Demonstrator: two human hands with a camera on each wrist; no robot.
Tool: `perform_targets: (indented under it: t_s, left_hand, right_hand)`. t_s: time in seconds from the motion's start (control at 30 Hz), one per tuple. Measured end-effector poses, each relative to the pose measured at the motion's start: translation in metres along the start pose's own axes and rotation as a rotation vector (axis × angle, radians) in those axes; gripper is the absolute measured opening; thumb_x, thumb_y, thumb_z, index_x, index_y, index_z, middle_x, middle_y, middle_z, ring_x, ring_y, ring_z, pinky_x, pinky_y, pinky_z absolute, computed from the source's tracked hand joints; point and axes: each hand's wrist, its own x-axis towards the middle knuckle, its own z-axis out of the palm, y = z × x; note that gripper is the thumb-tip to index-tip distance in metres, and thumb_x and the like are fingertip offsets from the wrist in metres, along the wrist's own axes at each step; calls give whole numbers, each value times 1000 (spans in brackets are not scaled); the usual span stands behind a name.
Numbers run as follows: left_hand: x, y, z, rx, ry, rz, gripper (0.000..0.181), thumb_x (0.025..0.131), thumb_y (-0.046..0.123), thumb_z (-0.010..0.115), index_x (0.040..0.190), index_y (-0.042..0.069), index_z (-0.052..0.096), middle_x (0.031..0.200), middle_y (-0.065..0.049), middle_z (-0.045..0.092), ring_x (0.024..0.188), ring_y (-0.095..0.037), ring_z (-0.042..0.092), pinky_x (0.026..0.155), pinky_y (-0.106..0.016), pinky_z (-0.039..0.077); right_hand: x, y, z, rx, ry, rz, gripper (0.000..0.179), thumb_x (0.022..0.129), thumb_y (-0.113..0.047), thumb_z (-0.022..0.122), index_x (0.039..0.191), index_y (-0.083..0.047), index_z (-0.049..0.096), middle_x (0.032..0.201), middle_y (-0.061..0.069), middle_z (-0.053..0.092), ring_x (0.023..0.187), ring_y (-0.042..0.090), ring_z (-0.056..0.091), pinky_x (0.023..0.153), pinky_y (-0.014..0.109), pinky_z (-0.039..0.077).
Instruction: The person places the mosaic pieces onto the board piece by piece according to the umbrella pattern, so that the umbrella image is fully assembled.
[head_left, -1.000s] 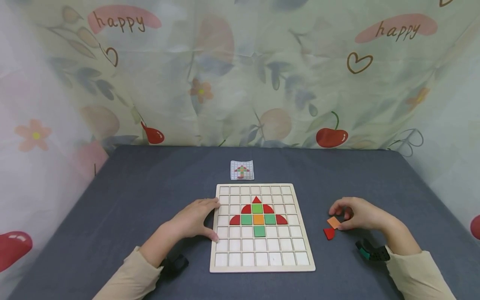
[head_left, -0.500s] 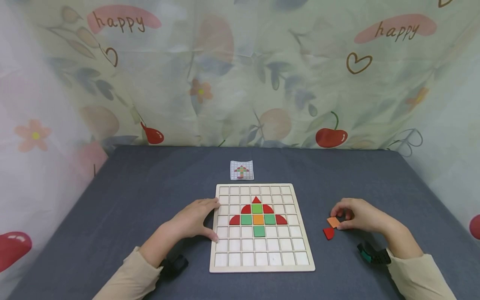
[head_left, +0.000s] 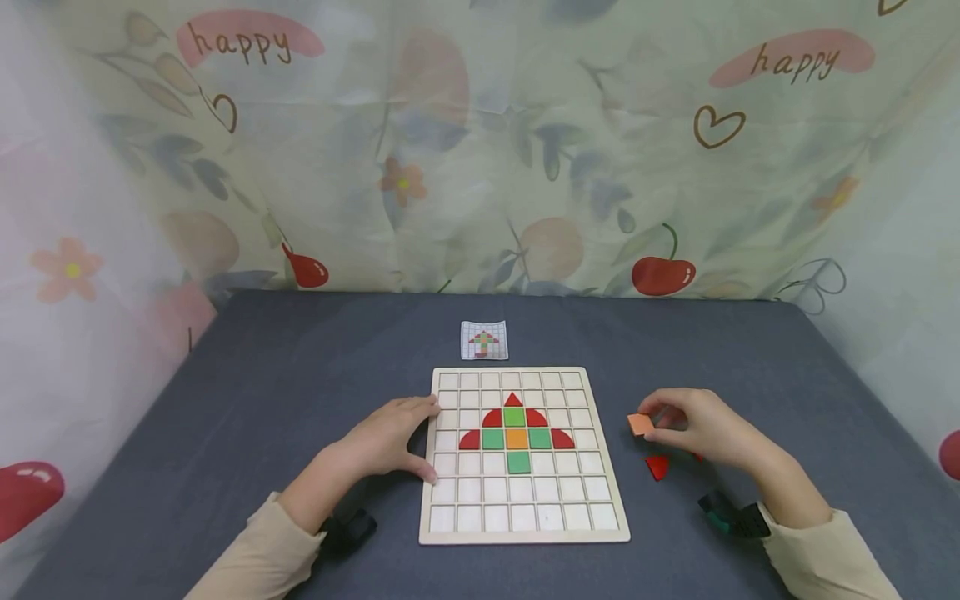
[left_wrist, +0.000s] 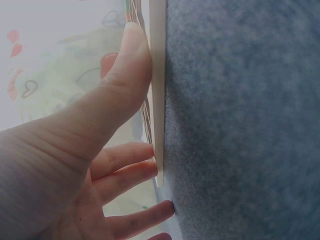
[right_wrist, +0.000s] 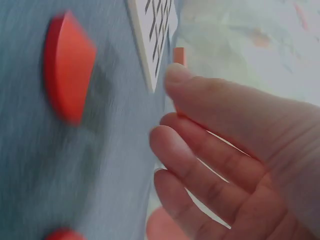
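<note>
In the head view my left hand (head_left: pixel 386 437) rests along the left edge of a pale wooden grid board (head_left: pixel 525 537), thumb and fingers spread. The left wrist view shows the thumb (left_wrist: pixel 117 85) lying against the board's rim (left_wrist: pixel 158 90). My right hand (head_left: pixel 705 425) pinches an orange square tile (head_left: pixel 641 425) between thumb and fingers, above the cloth to the right of the board. Below that hand lies a red quarter-round tile (head_left: pixel 657 467); another red piece (head_left: pixel 698 457) is mostly hidden by the hand. Red, green and orange tiles form an arrow-like figure on the board, with an orange square (head_left: pixel 517 438) in its middle.
A small card (head_left: pixel 483 341) printed with a coloured grid figure lies behind the board. Dark grey cloth (head_left: pixel 315 350) covers the table. A patterned curtain (head_left: pixel 480 150) hangs at the back and sides. Each wrist wears a dark device.
My right hand has lifted the orange tile off the cloth and moved slightly left toward the board with it. A red piece behind it now shows. The left hand stays put.
</note>
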Motion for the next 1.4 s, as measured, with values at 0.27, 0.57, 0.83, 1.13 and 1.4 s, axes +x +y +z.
perform_targets:
  t_s: [0.27, 0.57, 0.83, 1.13, 1.4]
  left_hand:
    - [0, 0, 0, 6, 0, 5, 91, 62, 43, 83, 135, 4, 47, 145, -13, 42, 133, -33, 39, 110, -48, 33]
    - [0, 0, -1, 9, -6, 4, 91, 62, 43, 83, 135, 3, 47, 145, -13, 42, 133, -33, 39, 109, -48, 33]
    - [-1, 0, -2, 7, -6, 13, 91, 62, 42, 83, 135, 2, 47, 145, -14, 42, 133, -33, 39, 109, -49, 33]
    - [0, 0, -1, 9, -10, 6, 92, 62, 43, 83, 136, 3, 46, 146, -13, 41, 134, -33, 38, 110, -48, 33]
    - [0, 0, 0, 10, -9, 5, 92, 62, 44, 83, 136, 4, 46, 146, -13, 42, 134, -33, 39, 110, -48, 33]
  right_hand:
    - [8, -23, 15, -9, 70, -72, 22, 80, -20, 73, 101, -13, 67, 96, -1, 68, 74, -2, 57, 68, 23, 52]
    - [14, -46, 29, 21, 118, -59, 24, 82, -20, 71, 103, -10, 67, 96, 1, 68, 73, 0, 58, 68, 25, 52]
    - [16, -61, 40, 67, 133, -50, 24, 79, -18, 74, 100, -10, 66, 94, 1, 66, 74, 3, 57, 67, 22, 52]
    - [17, -74, 51, 119, 95, -73, 24, 78, -17, 75, 99, -9, 65, 94, 2, 66, 69, -1, 53, 65, 20, 50]
    - [16, -80, 60, 187, 68, -80, 22, 77, -14, 75, 96, -8, 66, 92, 3, 66, 69, -1, 53, 62, 18, 48]
